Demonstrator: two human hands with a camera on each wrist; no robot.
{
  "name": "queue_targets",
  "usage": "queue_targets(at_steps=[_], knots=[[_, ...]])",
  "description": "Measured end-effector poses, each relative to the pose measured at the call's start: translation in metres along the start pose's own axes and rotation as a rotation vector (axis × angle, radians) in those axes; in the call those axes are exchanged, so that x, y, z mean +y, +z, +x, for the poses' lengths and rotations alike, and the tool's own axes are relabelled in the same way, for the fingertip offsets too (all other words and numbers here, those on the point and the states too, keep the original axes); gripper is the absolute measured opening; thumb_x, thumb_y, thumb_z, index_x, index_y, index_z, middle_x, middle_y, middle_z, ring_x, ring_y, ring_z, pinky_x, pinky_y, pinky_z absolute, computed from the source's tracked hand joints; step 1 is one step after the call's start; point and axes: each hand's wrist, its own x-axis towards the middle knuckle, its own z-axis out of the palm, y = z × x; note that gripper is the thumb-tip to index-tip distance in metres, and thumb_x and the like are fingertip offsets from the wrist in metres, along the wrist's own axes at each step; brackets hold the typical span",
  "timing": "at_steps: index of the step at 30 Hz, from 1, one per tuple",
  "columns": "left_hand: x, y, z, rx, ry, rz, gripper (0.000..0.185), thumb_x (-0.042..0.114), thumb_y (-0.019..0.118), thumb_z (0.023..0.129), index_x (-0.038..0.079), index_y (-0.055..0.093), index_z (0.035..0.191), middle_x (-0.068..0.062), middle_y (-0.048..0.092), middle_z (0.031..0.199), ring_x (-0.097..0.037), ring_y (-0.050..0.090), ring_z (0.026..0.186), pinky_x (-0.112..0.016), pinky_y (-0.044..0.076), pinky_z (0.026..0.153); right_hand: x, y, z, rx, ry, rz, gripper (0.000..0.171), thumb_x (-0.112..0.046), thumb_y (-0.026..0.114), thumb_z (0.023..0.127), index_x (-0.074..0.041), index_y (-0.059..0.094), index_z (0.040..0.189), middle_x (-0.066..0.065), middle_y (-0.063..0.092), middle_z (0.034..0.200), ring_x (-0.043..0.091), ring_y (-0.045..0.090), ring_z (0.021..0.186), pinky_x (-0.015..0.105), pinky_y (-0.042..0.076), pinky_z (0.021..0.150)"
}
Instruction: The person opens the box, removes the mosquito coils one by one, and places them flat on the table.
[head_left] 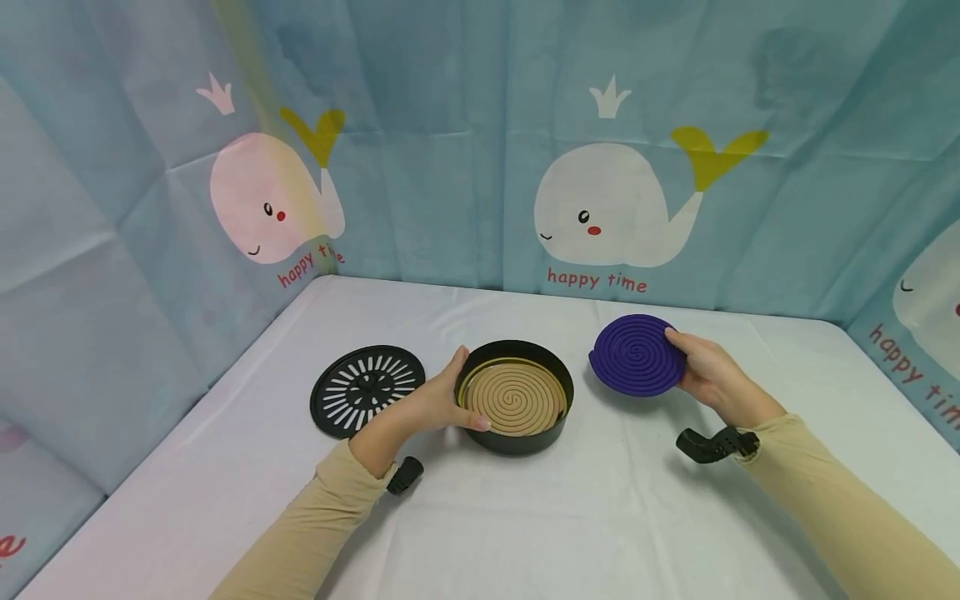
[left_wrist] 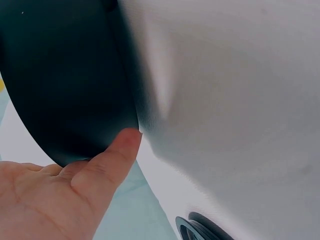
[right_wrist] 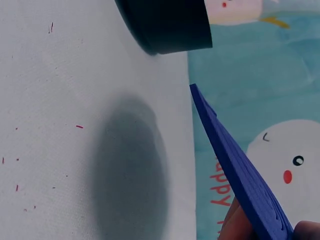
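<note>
Left hand (head_left: 427,407) clasping the near-left wall of the black round tray (head_left: 558,392), thumb over the rim, remaining fingers curled against the outside; left wrist view shows one fingertip (left_wrist: 127,141) pressed to the dark wall. Tray sitting on the white table (head_left: 525,517), about centre. Tan spiral coil (head_left: 513,397) lying flat inside the tray.

Right hand (head_left: 708,375) pinching the right edge of the purple spiral coil (head_left: 636,354), thumb on top, fingers beneath. Coil tilted, lifted clear of the table, its shadow below in the right wrist view; just right of the tray, not touching it.

Black slotted lid (head_left: 367,390) flat on the table, left of the tray, just beyond the left wrist. Beige sleeves on both forearms, black wrist mounts under each. Blue whale-print curtain (head_left: 480,150) closing off the far and side edges of the table.
</note>
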Motion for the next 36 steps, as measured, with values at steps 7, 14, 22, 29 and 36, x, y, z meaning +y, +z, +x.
queue_targets(at_steps=[7, 14, 22, 29, 36], knots=[[0.001, 0.000, -0.001, 0.000, -0.008, 0.008, 0.122, 0.023, 0.085, 0.077, 0.006, -0.007, 0.155, -0.011, 0.002, 0.162, -0.035, 0.010, 0.146, -0.051, 0.015, 0.115, 0.002, 0.001, 0.006, 0.019, 0.045, -0.034, 0.018, -0.026, 0.045, 0.104, -0.011, 0.050, 0.111, -0.006, 0.068, 0.085, 0.007, 0.065, 0.078, 0.026, 0.053, 0.069], [0.003, 0.000, -0.002, 0.001, -0.011, 0.013, 0.122, 0.023, 0.085, 0.077, 0.007, -0.007, 0.156, -0.011, 0.003, 0.162, -0.034, 0.010, 0.146, -0.050, 0.015, 0.116, 0.004, 0.000, 0.014, -0.013, 0.071, -0.038, 0.047, -0.023, 0.042, 0.104, -0.003, 0.028, 0.145, -0.007, 0.067, 0.086, 0.006, 0.064, 0.080, 0.026, 0.053, 0.071], [0.002, 0.000, -0.002, 0.000, -0.009, 0.001, 0.122, 0.023, 0.084, 0.077, 0.006, -0.007, 0.156, -0.011, 0.002, 0.162, -0.034, 0.009, 0.146, -0.051, 0.015, 0.116, 0.009, -0.001, 0.021, -0.032, 0.090, -0.007, 0.024, -0.015, 0.040, 0.104, -0.007, 0.060, 0.094, 0.000, 0.068, 0.083, 0.010, 0.065, 0.075, 0.028, 0.055, 0.067], [0.001, 0.000, -0.001, 0.005, -0.009, -0.007, 0.122, 0.024, 0.085, 0.076, 0.008, -0.006, 0.156, -0.010, 0.003, 0.162, -0.033, 0.009, 0.146, -0.049, 0.015, 0.116, 0.010, -0.006, 0.022, -0.065, 0.117, 0.073, 0.019, -0.015, 0.035, 0.106, -0.002, 0.049, 0.107, 0.004, 0.064, 0.089, 0.013, 0.064, 0.081, 0.029, 0.056, 0.073], [-0.001, 0.000, -0.001, -0.001, -0.008, -0.008, 0.121, 0.024, 0.085, 0.077, 0.007, -0.006, 0.156, -0.011, 0.003, 0.162, -0.033, 0.009, 0.146, -0.050, 0.015, 0.116, 0.008, -0.012, 0.019, -0.089, 0.137, 0.093, 0.021, -0.019, 0.032, 0.106, -0.002, 0.036, 0.117, 0.006, 0.057, 0.100, 0.014, 0.061, 0.088, 0.031, 0.054, 0.079]])
